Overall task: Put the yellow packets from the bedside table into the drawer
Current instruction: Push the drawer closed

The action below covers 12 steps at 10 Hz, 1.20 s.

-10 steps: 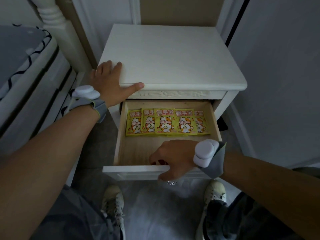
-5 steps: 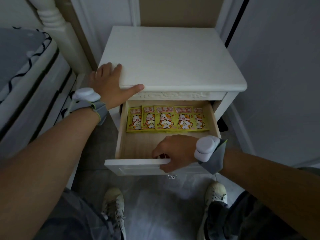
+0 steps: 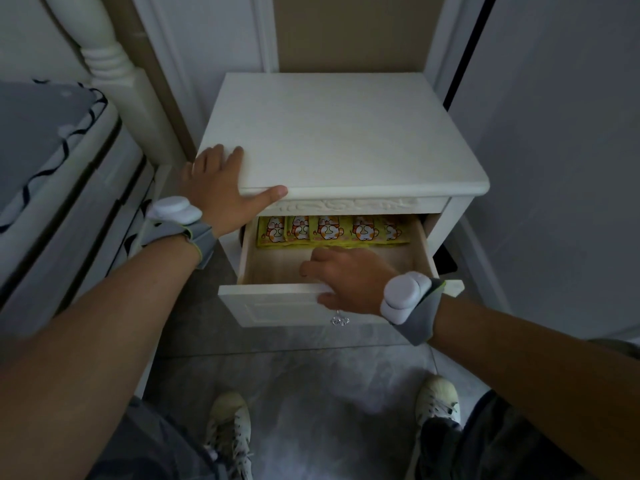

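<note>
Several yellow packets [image 3: 329,232] with a cartoon cat lie in a row at the back of the wooden drawer [image 3: 277,268], their upper parts hidden under the table top. The drawer of the white bedside table [image 3: 339,133] stands partly open. My right hand [image 3: 349,278] grips the top edge of the drawer front [image 3: 270,306], fingers inside and thumb outside. My left hand [image 3: 221,188] lies flat against the table's front left corner, thumb along the front edge. Nothing lies on the table top.
A bed with a grey patterned cover [image 3: 45,140] and a white turned post [image 3: 104,57] stands at the left. A white wall or door [image 3: 561,150] closes the right side. My two shoes [image 3: 228,431] stand on the grey floor below the drawer. A small crystal knob [image 3: 340,320] hangs on the drawer front.
The drawer has slid inward under my right hand, so less of the packets shows. My left hand has stayed on the table corner.
</note>
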Tool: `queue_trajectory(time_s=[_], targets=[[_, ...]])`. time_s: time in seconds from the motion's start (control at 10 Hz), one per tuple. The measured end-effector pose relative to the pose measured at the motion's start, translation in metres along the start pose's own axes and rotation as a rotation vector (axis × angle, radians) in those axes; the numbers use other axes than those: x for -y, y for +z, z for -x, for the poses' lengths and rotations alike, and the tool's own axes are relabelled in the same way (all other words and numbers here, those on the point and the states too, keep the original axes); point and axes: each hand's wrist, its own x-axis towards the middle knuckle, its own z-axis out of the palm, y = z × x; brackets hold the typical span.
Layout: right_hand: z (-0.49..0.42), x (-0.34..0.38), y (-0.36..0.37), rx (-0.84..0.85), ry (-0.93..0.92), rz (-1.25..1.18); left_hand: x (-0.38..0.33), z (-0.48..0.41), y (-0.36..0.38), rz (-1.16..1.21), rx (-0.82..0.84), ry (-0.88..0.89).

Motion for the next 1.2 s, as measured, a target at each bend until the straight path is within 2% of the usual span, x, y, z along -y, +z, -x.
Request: queue_trajectory(time_s=[0.2, 0.3, 0.4, 0.5, 0.9, 1.2], targets=[[-0.013, 0.005, 0.001, -0.229, 0.048, 0.160, 0.000, 0.001, 0.000, -0.004, 0.027, -0.006], [-0.017, 0.010, 0.002, -0.229, 0.113, 0.105, 0.000, 0.001, -0.002, 0.007, 0.047, -0.008], [-0.017, 0.010, 0.001, -0.141, 0.181, 0.166, -0.001, 0.002, -0.001, 0.006, 0.055, 0.000], [-0.025, 0.008, 0.004, -0.147, 0.220, 0.199, 0.001, 0.000, 0.000, 0.019, 0.058, -0.003], [-0.044, -0.008, 0.011, -0.052, 0.338, -0.112, 0.001, 0.001, 0.001, 0.019, 0.056, -0.017], [-0.057, -0.025, 0.020, 0.050, 0.347, -0.094, 0.002, 0.002, 0.002, 0.028, 0.058, -0.026]])
